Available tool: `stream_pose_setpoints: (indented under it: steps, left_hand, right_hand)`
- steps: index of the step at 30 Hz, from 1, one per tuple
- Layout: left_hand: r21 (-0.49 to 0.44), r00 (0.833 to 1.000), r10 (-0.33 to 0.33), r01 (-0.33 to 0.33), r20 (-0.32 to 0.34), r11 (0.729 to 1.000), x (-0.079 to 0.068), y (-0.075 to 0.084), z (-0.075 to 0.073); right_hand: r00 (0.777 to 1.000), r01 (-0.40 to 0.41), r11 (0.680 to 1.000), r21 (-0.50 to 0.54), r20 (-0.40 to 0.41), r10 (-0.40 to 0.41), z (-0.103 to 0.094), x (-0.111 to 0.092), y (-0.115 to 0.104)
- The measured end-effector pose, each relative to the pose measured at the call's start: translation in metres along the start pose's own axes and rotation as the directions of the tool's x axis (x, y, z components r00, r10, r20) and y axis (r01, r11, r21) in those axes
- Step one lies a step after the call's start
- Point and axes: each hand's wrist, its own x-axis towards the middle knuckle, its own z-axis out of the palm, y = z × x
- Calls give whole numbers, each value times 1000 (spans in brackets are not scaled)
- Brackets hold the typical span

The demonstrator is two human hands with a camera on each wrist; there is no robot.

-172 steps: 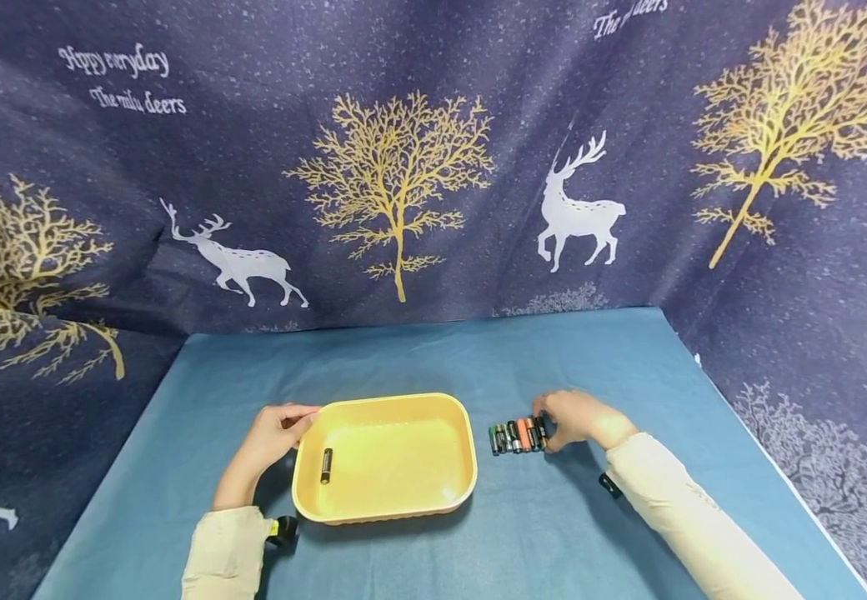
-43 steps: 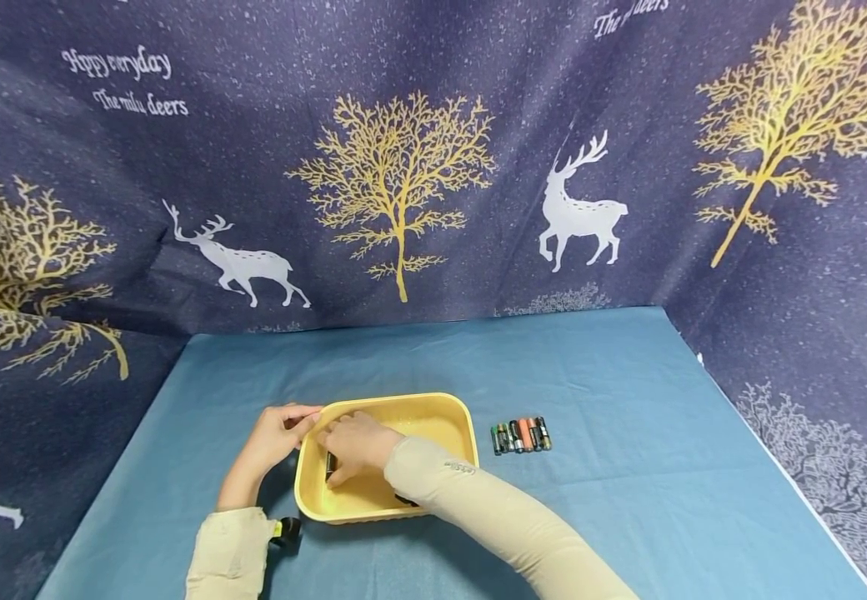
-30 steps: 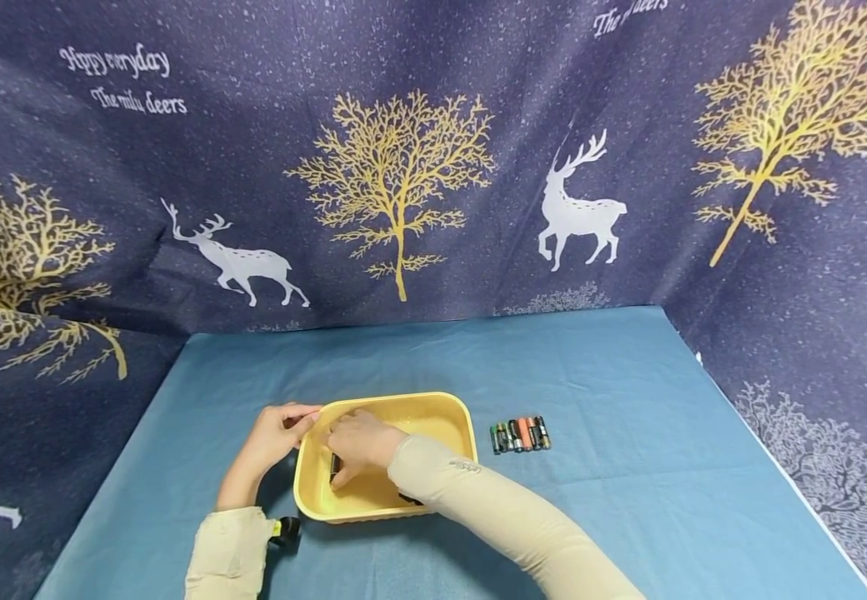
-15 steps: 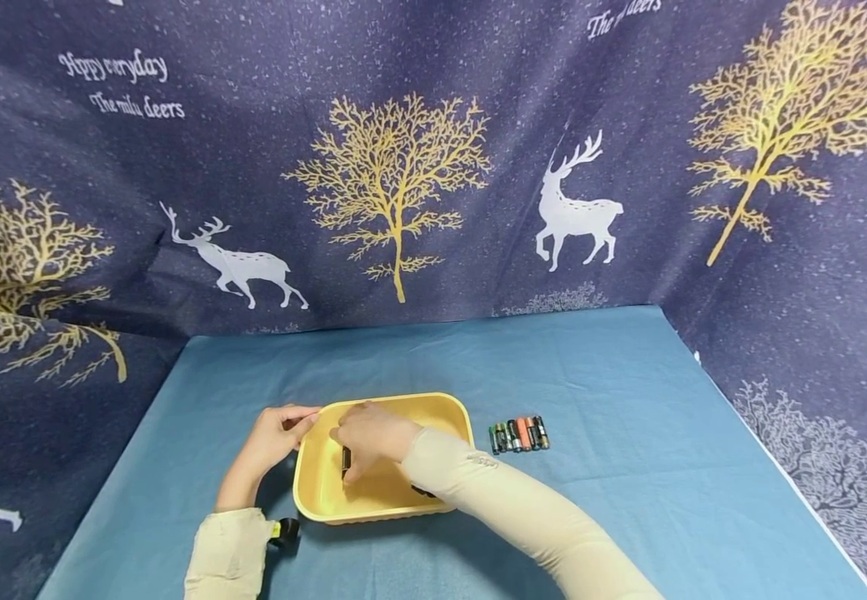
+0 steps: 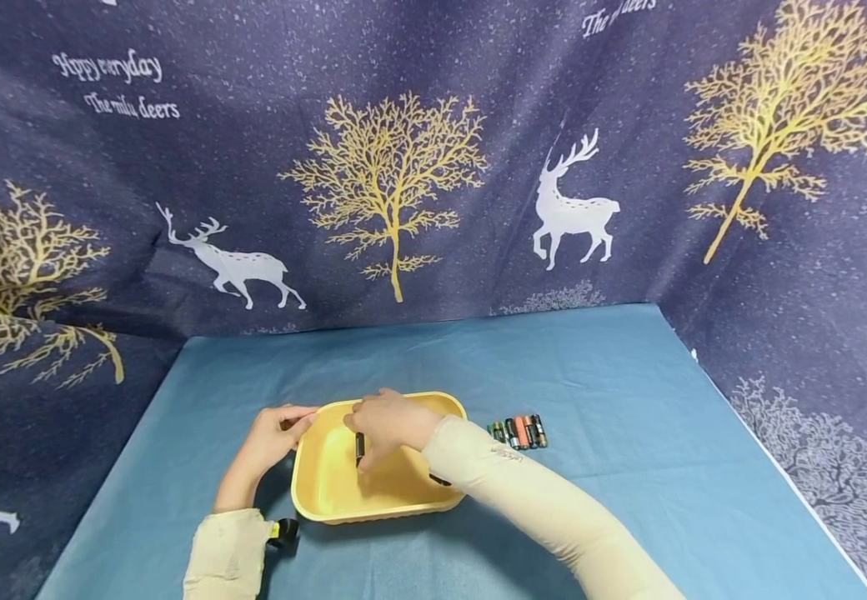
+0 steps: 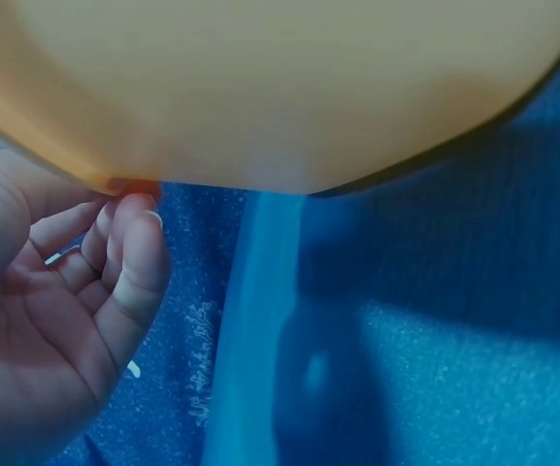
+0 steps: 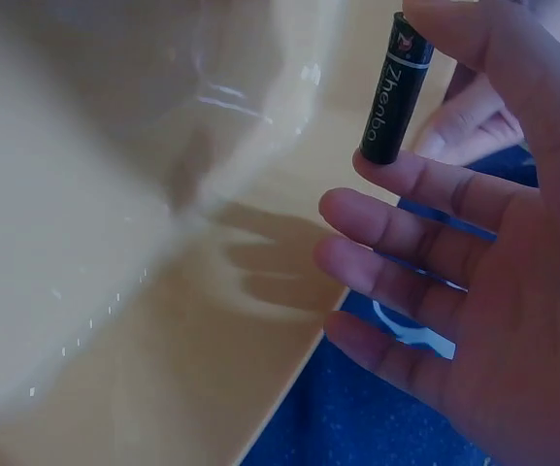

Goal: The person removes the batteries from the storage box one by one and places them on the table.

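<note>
My right hand [image 5: 392,423] is over the yellow plastic basin [image 5: 306,483]. It pinches a black AA-size battery [image 7: 393,102] end to end between thumb and forefinger. In the right wrist view the other three fingers stay spread, and white "Zhenbo" lettering shows on the battery. At the basin's far left corner, my left hand [image 5: 272,437] holds the rim with thumb and fingers; the left wrist view shows its fingertips [image 6: 144,228] at the edge. Right of the basin, several batteries [image 5: 521,432] lie side by side in a row, in black, green and orange.
A blue cloth [image 5: 591,367] covers the table. Behind it hangs a dark blue curtain [image 5: 478,250] printed with trees and deer. A black wrist camera [image 5: 283,532] sits at the left cuff, and my right sleeve [image 5: 538,496] crosses the basin's near right side.
My right hand went from the battery row into the basin, took hold of the battery lying at its left, and has carried it up and right. My left hand stays at the rim.
</note>
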Motion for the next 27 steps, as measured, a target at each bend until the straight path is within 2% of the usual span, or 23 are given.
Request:
stream_pose_setpoints:
  steps: [7, 13, 27]
  left_hand:
    - [-10, 1000, 8, -8, -3, 1000, -2, 2, 0]
    - [-7, 1000, 13, -13, -5, 1000, -1, 1, 0]
    - [-3, 1000, 3, -3, -6, 1000, -1, 1, 0]
  right_hand:
    - [1000, -17, 1000, 19, -10, 17, -8, -16, 9]
    - [998, -15, 1000, 18, -61, 16, -13, -29, 16]
    - [995, -41, 999, 20, -93, 42, -7, -50, 38]
